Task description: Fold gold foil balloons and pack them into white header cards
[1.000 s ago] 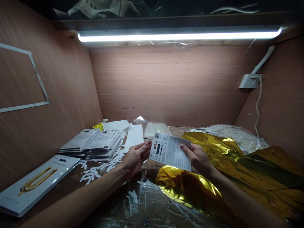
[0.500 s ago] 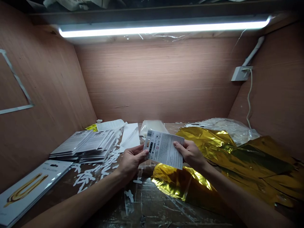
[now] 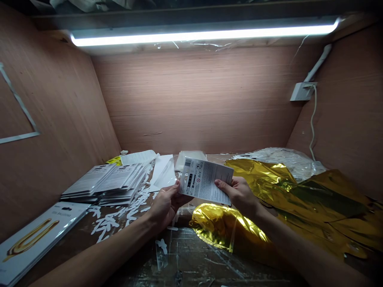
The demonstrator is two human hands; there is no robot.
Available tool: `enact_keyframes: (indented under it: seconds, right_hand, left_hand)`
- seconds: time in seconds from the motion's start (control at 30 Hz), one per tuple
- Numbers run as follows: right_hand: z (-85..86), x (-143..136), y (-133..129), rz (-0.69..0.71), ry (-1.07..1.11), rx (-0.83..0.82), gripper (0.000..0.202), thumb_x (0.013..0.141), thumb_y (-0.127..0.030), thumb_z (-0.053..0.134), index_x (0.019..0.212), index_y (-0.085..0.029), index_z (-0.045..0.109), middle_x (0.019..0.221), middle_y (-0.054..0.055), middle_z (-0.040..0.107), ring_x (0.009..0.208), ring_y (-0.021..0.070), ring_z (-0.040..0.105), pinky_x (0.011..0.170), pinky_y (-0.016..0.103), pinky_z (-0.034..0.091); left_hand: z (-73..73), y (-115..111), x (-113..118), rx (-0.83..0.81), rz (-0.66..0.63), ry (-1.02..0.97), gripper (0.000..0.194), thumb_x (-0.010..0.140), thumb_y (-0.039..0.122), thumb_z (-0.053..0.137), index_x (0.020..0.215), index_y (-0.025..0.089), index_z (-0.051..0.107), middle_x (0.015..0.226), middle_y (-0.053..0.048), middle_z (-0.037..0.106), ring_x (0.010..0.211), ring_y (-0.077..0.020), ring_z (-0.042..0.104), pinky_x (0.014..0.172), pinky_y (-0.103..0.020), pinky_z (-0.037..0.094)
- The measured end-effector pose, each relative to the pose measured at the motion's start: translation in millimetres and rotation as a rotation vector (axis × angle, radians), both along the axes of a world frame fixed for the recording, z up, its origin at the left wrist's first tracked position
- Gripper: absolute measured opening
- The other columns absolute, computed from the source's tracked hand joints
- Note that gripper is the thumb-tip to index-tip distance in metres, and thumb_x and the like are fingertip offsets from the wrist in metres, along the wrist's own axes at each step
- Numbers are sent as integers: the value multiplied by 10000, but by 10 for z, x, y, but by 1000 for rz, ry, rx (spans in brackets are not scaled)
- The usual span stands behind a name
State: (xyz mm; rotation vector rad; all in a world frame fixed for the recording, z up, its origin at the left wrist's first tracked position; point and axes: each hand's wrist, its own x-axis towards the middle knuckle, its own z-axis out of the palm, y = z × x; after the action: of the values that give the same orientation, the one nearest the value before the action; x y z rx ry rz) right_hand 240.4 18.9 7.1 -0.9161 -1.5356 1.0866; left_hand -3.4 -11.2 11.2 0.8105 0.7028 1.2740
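Note:
Between my hands is a printed balloon packaging card [image 3: 206, 179], its small text and barcode facing me. My right hand [image 3: 239, 193] pinches its right end, thumb on the front. At the lower left corner, my left hand [image 3: 166, 201] closes on the edge with thumb and fingers; a clear film shows at that end. Just below the card lies a folded gold foil balloon [image 3: 224, 227]. Stacks of similar cards [image 3: 119, 177] stand to the left, and finished-looking foil balloon packs [image 3: 42, 235] with a gold U picture lie nearer on the left.
Large gold foil sheets [image 3: 323, 203] spread over the right side. Behind them is a clear plastic bag [image 3: 281, 159]. White strips [image 3: 107, 225] litter the table left of centre. Clear sleeves [image 3: 191, 155] lie at the back. A lamp tube [image 3: 206, 35] crosses overhead between wooden walls.
The card has risen slightly and tilted. My left hand has shifted a little down and left along its edge, and my right thumb has slid slightly inward.

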Motion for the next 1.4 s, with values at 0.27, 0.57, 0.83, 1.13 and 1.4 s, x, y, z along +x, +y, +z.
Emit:
enact_keyframes:
  seconds: [0.27, 0.57, 0.83, 1.13, 1.4]
  right_hand:
    - [-4, -91, -19, 136, -20, -40, 495, 829, -644, 709, 766, -157, 646, 650, 26, 611, 525, 133, 544, 463, 258, 441]
    - [133, -99, -92, 48, -8, 62, 403, 883, -506, 717, 689, -153, 703, 602, 44, 670, 533, 153, 636, 537, 286, 547]
    - [152, -8, -50, 45, -161, 163, 401, 934, -468, 664, 685, -156, 692, 596, 51, 684, 522, 158, 645, 520, 270, 524]
    - [229, 47, -73, 38, -237, 270, 396, 951, -411, 643, 638, -171, 675, 578, 42, 691, 513, 149, 650, 513, 243, 507]
    - [156, -305, -192, -53, -240, 310, 359, 966, -382, 603, 673, -188, 678, 589, 35, 699, 524, 168, 661, 505, 253, 487]
  left_hand:
    - [-19, 11, -5, 85, 30, 26, 260, 878, 274, 770, 1025, 60, 759, 1092, -193, 777, 1063, -310, 741, 1023, -456, 574]
    - [-2, 19, -8, 109, 116, 45, 279, 864, 250, 786, 1081, 78, 755, 1136, -173, 769, 1061, -298, 737, 970, -427, 608]
    - [22, 60, -39, 113, 130, 8, 208, 887, 216, 761, 1045, 80, 772, 1110, -157, 777, 997, -237, 750, 920, -326, 618]
    - [151, -34, 12, 110, 195, -54, 277, 767, 151, 858, 1021, 84, 771, 1025, -134, 792, 906, -200, 756, 831, -260, 617]
    - [-13, -41, 200, -40, 273, -166, 257, 776, 133, 844, 1004, 53, 757, 1060, -197, 777, 954, -286, 761, 838, -367, 645]
